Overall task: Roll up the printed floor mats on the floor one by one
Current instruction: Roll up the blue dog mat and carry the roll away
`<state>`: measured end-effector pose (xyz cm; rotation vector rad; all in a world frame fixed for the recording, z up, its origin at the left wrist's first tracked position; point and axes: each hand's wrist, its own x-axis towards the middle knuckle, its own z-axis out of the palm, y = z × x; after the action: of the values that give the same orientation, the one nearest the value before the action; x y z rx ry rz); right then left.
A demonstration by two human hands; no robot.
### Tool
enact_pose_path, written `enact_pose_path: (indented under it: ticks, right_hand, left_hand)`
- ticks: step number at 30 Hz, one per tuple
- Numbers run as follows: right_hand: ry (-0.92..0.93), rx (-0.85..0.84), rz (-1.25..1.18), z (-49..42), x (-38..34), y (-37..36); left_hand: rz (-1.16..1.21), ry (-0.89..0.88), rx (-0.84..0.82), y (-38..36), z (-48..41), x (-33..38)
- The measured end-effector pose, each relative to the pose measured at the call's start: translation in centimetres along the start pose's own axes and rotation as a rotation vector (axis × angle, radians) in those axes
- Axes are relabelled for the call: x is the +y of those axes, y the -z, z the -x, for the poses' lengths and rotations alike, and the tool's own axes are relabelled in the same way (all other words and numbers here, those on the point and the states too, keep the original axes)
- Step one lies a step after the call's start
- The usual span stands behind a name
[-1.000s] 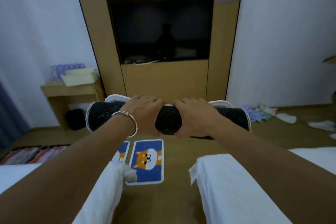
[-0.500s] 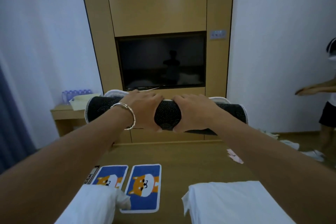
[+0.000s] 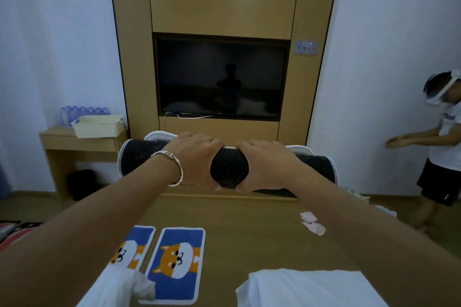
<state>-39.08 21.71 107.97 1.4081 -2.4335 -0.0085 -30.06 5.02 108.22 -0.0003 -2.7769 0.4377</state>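
Rolled mat [image 3: 229, 167], black dotted backing outward and white edging at both ends, is held level in the air at arm's length, in front of the TV [image 3: 220, 77]. Left hand [image 3: 197, 159], bracelet [image 3: 175, 166] on the wrist, wraps the roll near its middle. Right hand [image 3: 267, 164] grips just beside it, thumbs underneath. Two blue dog-print mats [image 3: 177, 264] lie flat, side by side, on the wooden floor [image 3: 249, 232] below. Another person [image 3: 446, 152] stands at far right.

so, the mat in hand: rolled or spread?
Rolled: the mat is a black dotted cylinder with white-edged ends, gripped by left hand and right hand.
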Motion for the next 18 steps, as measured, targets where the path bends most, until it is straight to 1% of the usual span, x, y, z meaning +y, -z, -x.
enact_pose_path:
  ticks: [6,9,14,18]
  right_hand:
    - [-0.001,-0.024,-0.011,-12.9,0.1,-2.7]
    - [-0.003,-0.030,0.002,-18.1,0.4,-4.2]
    - [-0.015,-0.087,0.051,-24.0,2.4,-7.7]
    - [-0.024,-0.103,0.032,-27.7,4.9,-10.6]
  left_hand:
    - [0.005,0.019,-0.012,-4.8,-6.1,-10.5]
    - [0.004,0.024,0.001,-7.4,-8.8,-14.6]
    - [0.052,-0.007,-0.038,-11.8,-12.8,-17.7]
    - [0.053,-0.022,-0.051,-15.1,-17.0,-19.5]
